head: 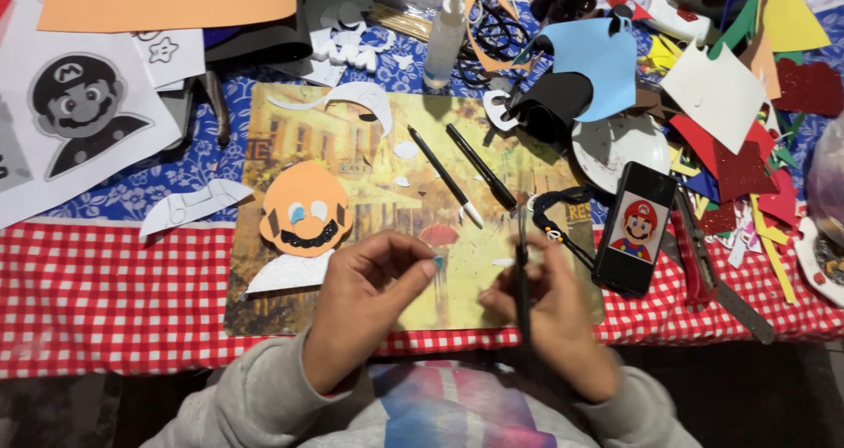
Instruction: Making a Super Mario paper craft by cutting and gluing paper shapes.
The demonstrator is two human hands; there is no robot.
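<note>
While left hand (365,294) pinches tiny teal foam scrap (438,262) at fingertips, right hand (549,312) grips slim black tool (521,276) upright; orange foam face cutout (305,209) flat on glossy printed mat (387,193).

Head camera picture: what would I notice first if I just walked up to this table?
Probably the orange foam face with a black moustache, lying on the picture mat in the middle. Just below it, the left hand pinches a tiny blue piece while the right hand holds a thin dark tool. To the right, a phone shows a red-capped cartoon character beside heaped coloured scraps.
</note>
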